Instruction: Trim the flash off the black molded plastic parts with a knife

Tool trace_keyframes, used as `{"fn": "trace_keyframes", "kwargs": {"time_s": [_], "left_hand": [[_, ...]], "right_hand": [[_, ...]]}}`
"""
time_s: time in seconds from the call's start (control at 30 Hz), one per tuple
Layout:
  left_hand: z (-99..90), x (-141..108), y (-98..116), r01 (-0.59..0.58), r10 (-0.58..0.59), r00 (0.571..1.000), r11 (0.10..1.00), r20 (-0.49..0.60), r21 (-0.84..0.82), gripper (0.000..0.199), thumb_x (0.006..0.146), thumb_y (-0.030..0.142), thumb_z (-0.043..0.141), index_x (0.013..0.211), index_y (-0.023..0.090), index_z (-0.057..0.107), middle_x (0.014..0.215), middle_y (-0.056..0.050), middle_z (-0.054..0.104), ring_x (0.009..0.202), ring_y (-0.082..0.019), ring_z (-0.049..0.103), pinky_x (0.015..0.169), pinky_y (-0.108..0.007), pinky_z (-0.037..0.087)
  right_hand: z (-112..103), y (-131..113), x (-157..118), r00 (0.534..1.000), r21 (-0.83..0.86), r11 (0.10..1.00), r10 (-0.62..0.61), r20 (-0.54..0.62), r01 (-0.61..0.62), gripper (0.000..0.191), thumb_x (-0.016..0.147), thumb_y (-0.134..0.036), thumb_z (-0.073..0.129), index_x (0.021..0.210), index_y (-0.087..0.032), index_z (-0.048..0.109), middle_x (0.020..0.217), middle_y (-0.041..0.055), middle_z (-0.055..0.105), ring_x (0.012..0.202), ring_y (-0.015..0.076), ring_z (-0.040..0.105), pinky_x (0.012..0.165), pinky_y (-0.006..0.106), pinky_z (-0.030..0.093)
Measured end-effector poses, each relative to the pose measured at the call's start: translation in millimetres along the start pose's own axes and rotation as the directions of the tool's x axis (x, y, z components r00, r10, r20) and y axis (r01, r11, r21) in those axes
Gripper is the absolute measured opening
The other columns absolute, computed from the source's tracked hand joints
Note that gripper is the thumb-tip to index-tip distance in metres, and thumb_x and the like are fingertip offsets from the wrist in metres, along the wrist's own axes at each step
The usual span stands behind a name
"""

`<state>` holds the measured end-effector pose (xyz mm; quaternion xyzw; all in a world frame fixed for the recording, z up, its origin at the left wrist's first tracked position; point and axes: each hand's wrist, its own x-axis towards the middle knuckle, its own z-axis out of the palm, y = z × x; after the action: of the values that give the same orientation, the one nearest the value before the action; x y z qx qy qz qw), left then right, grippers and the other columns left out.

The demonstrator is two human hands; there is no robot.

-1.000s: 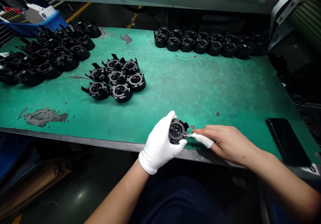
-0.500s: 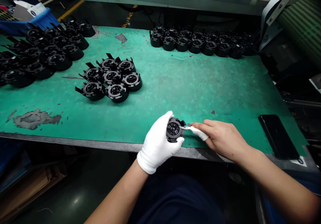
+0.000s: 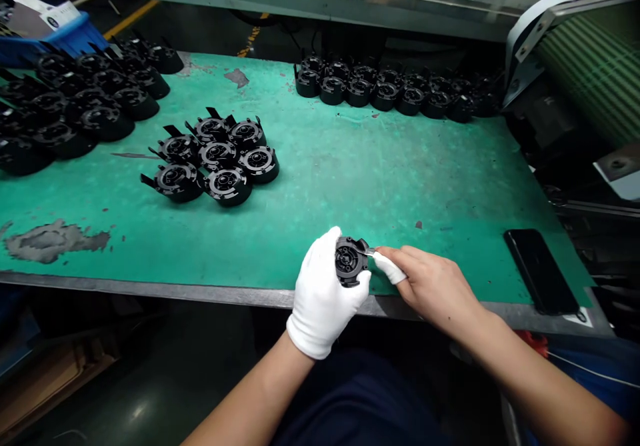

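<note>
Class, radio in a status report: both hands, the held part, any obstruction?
Gloved left hand gripping round black housing. Right hand holding slim metal tool, tip at housing's face. Nothing visible blocking the tool.

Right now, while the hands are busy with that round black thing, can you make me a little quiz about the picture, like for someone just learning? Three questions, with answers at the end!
1. True or false: the right hand wears a full white glove.
2. Pick one. The left hand holds: A, a phone; B, a round black part; C, a blue bin.
3. Count: how many pieces are in the smallest group of black pieces on the green bench top?

Key: 1, false, it has only a small white cover; 2, B; 3, seven.
</note>
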<state>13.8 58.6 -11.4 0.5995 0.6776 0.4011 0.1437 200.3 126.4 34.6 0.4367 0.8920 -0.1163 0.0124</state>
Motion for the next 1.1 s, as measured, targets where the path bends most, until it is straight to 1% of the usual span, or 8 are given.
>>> {"fn": "trace_keyframes", "kwargs": {"time_s": [0.13, 0.27, 0.43, 0.6, 0.73, 0.9, 0.97, 1.1], "left_hand": [[0.5, -0.5, -1.1, 0.001, -0.001, 1.0, 1.0, -0.005, -0.012, 0.076, 0.082, 0.034, 0.069, 0.146, 0.017, 0.033, 0.142, -0.015, 0.053, 0.134, -0.03, 0.051, 0.115, -0.048, 0.044], [1.0, -1.3, -0.4, 0.005, -0.005, 1.0, 1.0, -0.009, -0.01, 0.077, 0.082, 0.034, 0.07, 0.147, 0.019, 0.032, 0.142, -0.015, 0.053, 0.134, -0.031, 0.052, 0.114, -0.05, 0.045], [7.3, -3.6, 3.1, 0.008, -0.007, 0.996, 1.0, -0.088, 0.017, 0.072, 0.082, 0.032, 0.069, 0.145, 0.019, 0.035, 0.139, -0.016, 0.055, 0.131, -0.032, 0.054, 0.111, -0.051, 0.048], [11.3, -4.6, 2.2, -0.03, 0.036, 0.989, 0.999, -0.144, 0.041, 0.072, 0.082, 0.031, 0.07, 0.144, 0.019, 0.036, 0.136, -0.016, 0.057, 0.13, -0.032, 0.055, 0.11, -0.052, 0.049], [12.7, -4.7, 2.2, -0.022, 0.027, 0.991, 0.999, -0.133, 0.034, 0.071, 0.082, 0.031, 0.07, 0.144, 0.018, 0.037, 0.135, -0.016, 0.058, 0.13, -0.032, 0.055, 0.11, -0.051, 0.049], [12.6, -5.2, 3.9, -0.01, 0.013, 0.991, 1.0, -0.133, 0.026, 0.072, 0.081, 0.032, 0.071, 0.143, 0.019, 0.038, 0.136, -0.016, 0.057, 0.131, -0.033, 0.054, 0.111, -0.053, 0.047], [5.9, -3.2, 2.2, -0.007, 0.008, 0.995, 1.0, -0.099, 0.011, 0.073, 0.081, 0.031, 0.071, 0.144, 0.019, 0.036, 0.139, -0.016, 0.055, 0.133, -0.033, 0.052, 0.112, -0.053, 0.046], [-18.4, 5.8, -5.8, -0.071, 0.077, 0.987, 0.996, 0.138, -0.048, 0.078, 0.081, 0.029, 0.07, 0.148, 0.018, 0.031, 0.147, -0.015, 0.048, 0.137, -0.031, 0.048, 0.116, -0.05, 0.043]], "right_hand": [[4.7, 0.0, -4.1, 1.0, 0.058, 0.998, -0.027, -0.006, 0.027, 0.038, 0.099, -0.025, 0.046, 0.135, -0.03, 0.06, 0.097, 0.0031, 0.071, 0.087, 0.0195, 0.068, 0.067, 0.028, 0.047], [6.5, -3.0, -4.0, 0.999, -0.044, 0.998, -0.034, -0.024, 0.033, 0.042, 0.096, -0.021, 0.048, 0.136, -0.029, 0.059, 0.093, 0.0034, 0.071, 0.084, 0.0195, 0.068, 0.062, 0.027, 0.045], [7.2, -9.9, -3.2, 0.998, -0.133, 0.991, 0.008, -0.066, -0.017, 0.043, 0.094, -0.018, 0.048, 0.135, -0.028, 0.06, 0.09, 0.0037, 0.07, 0.079, 0.0197, 0.067, 0.057, 0.028, 0.042], [9.6, -7.2, -3.7, 0.993, -0.054, 0.998, 0.019, -0.114, -0.025, 0.037, 0.098, -0.024, 0.047, 0.131, -0.03, 0.062, 0.089, 0.0031, 0.071, 0.081, 0.0184, 0.067, 0.06, 0.026, 0.044], [7.2, -5.5, -4.4, 0.996, -0.027, 1.0, -0.004, -0.087, 0.001, 0.037, 0.099, -0.025, 0.047, 0.132, -0.031, 0.061, 0.09, 0.0027, 0.071, 0.083, 0.0186, 0.068, 0.064, 0.026, 0.045], [3.8, -6.0, -1.1, 0.995, -0.083, 0.994, 0.062, -0.073, -0.068, 0.035, 0.098, -0.026, 0.047, 0.129, -0.031, 0.063, 0.091, 0.003, 0.073, 0.078, 0.0205, 0.069, 0.058, 0.028, 0.046], [2.7, -3.2, -2.4, 0.996, 0.015, 0.999, 0.043, -0.074, -0.042, 0.034, 0.1, -0.027, 0.045, 0.128, -0.03, 0.064, 0.1, 0.0044, 0.075, 0.084, 0.0208, 0.07, 0.065, 0.029, 0.05], [0.7, 5.4, -12.7, 0.999, 0.231, 0.973, 0.004, 0.036, -0.012, 0.032, 0.102, -0.029, 0.039, 0.122, -0.025, 0.064, 0.096, 0.0044, 0.077, 0.08, 0.0216, 0.072, 0.068, 0.032, 0.053]]}}
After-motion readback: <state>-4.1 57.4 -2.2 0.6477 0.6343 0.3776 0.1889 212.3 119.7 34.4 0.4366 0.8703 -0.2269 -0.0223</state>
